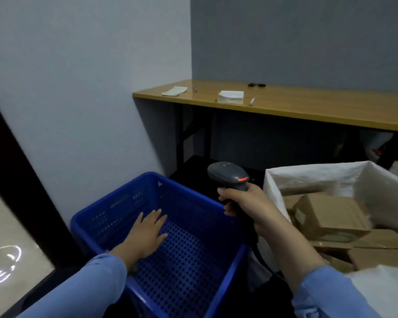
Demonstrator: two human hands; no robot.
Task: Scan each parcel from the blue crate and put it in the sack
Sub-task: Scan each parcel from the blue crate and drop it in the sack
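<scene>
The blue crate (115, 215) stands low in the middle, and I see no parcel inside it, only its perforated floor. My left hand (148, 232) reaches into the crate with fingers straight and spread, holding nothing. My right hand (241, 203) grips the handle of a dark grey barcode scanner (229, 174) above the crate's right rim; a red strip shows on the scanner's head. To the right stands the white sack (331, 173), open at the top, with several brown cardboard parcels (329, 216) lying in it.
A long wooden table (308, 109) runs along the back wall with white papers (230, 96), a pen and small dark items on it. A grey wall rises left of the crate. The scanner's black cable (261, 258) hangs between crate and sack.
</scene>
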